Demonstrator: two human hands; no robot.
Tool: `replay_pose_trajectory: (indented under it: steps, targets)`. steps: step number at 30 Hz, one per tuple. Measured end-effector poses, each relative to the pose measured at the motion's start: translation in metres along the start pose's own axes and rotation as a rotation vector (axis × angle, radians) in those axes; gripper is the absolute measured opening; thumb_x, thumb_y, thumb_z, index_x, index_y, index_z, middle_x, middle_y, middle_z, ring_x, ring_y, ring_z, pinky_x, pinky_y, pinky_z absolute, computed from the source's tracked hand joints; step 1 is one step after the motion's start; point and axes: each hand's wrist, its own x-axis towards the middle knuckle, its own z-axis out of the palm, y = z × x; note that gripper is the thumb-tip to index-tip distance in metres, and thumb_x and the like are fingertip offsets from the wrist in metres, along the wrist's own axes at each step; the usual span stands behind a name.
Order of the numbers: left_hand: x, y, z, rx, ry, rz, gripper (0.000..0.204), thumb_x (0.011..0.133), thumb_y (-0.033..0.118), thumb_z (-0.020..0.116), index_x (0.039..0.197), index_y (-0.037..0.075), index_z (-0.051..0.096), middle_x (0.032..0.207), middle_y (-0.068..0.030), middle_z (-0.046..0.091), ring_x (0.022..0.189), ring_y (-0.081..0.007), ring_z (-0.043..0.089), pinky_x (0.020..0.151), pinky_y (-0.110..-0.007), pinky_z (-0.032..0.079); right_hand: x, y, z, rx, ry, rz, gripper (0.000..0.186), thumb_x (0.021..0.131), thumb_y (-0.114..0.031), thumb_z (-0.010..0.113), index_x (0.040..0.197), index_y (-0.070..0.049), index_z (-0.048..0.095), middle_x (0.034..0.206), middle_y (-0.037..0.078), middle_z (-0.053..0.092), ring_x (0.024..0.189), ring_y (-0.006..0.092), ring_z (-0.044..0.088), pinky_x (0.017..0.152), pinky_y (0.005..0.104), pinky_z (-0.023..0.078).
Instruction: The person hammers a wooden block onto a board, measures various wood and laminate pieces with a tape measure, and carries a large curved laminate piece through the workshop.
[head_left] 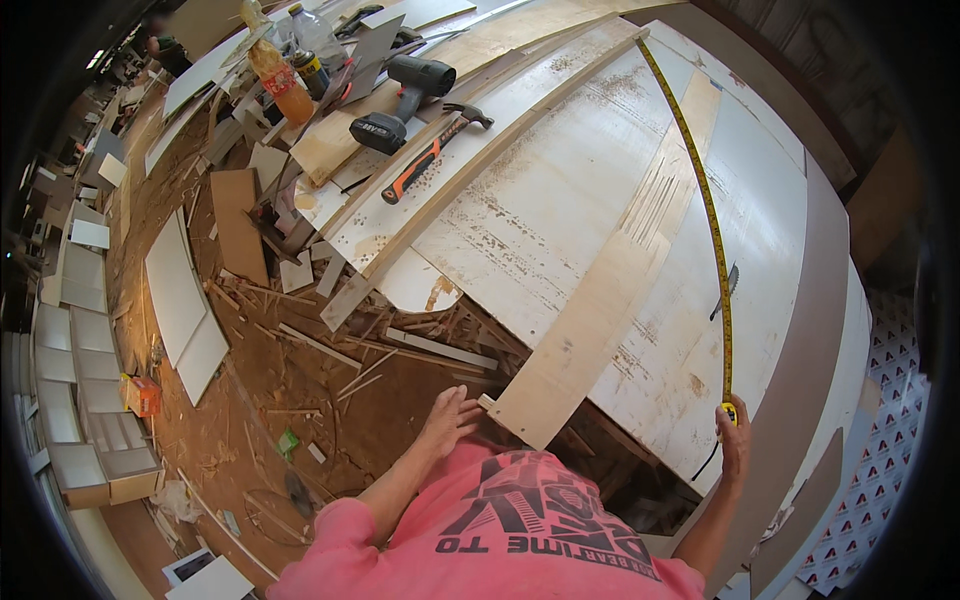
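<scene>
Nearest the camera, the right hand [735, 440] pinches the yellow tape measure case [731, 411] at the near edge of the white panel [560, 190]; its grip is closed on the case, fingers curled under, and a dark strap hangs down from it. The left hand [452, 418] lies open, fingers spread, against the near end of the long plywood strip [610, 290], holding nothing, only pressing at the strip's corner, where a small block sticks out.

From the case the yellow tape blade [712, 215] runs away along the right side of the panel, bowing with the lens, to the far end of the counter [820, 300], where its tip lies near the far corner of the board. The plywood strip lies diagonally across the panel, just left of the blade, close to it further out.

To measure well here, my judgement is that the blade should lie flat and taut, with the case kept square to the near edge and the far hook seated firmly; any sag or twist would spoil the reading. The left hand should keep the strip steady so that it does not nudge the blade.

Further off, a hammer with an orange and black handle [432, 152] and a black cordless drill [405, 100] rest on boards at the far left. Beyond them stand bottles [285, 70]. Offcuts and sawdust cover the floor [280, 380] to the left.
</scene>
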Motion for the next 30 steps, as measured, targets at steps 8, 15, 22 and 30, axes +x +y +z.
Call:
replay_pose_trajectory:
  steps: [8, 15, 22, 30]
  targets:
    - [0.04, -0.051, 0.036, -0.25, 0.091, 0.564, 0.025, 0.096, 0.024, 0.051, 0.108, 0.003, 0.049, 0.102, -0.0069, 0.053, 0.095, -0.013, 0.05, 0.085, -0.028, 0.042, 0.049, 0.008, -0.002, 0.047, -0.128, -0.071, 0.045, 0.083, -0.023, 0.062, 0.122, -0.003, 0.051, 0.079, 0.0, 0.048, 0.064, 0.0076, 0.044, 0.055, 0.0227, 0.038]
    - [0.054, 0.098, -0.051, -0.309, 0.342, 0.91, 0.022, 0.094, 0.025, 0.054, 0.102, 0.005, 0.051, 0.089, -0.0033, 0.055, 0.082, -0.0158, 0.058, 0.071, -0.032, 0.051, 0.056, 0.045, -0.018, -0.013, -0.163, -0.09, 0.049, 0.082, -0.027, 0.063, 0.122, -0.003, 0.051, 0.075, 0.0, 0.049, 0.062, 0.0085, 0.044, 0.056, 0.0233, 0.038]
    - [0.093, 0.138, -0.083, -0.352, 0.41, 0.795, 0.041, 0.094, 0.026, 0.053, 0.123, -0.002, 0.047, 0.118, -0.0136, 0.054, 0.105, -0.026, 0.057, 0.085, -0.038, 0.05, 0.041, 0.076, -0.026, -0.171, -0.097, -0.218, 0.052, 0.077, -0.027, 0.07, 0.118, 0.0, 0.054, 0.095, 0.007, 0.052, 0.082, 0.0168, 0.053, 0.072, 0.0284, 0.046]
    - [0.121, 0.17, -0.114, -0.411, 0.356, 0.68, 0.053, 0.097, 0.031, 0.045, 0.135, -0.004, 0.035, 0.133, -0.0162, 0.044, 0.116, -0.0291, 0.05, 0.088, -0.041, 0.049, 0.039, 0.056, -0.022, -0.333, -0.087, -0.189, 0.05, 0.071, -0.02, 0.071, 0.116, -0.006, 0.056, 0.103, 0.012, 0.051, 0.099, 0.0269, 0.053, 0.088, 0.0355, 0.043]
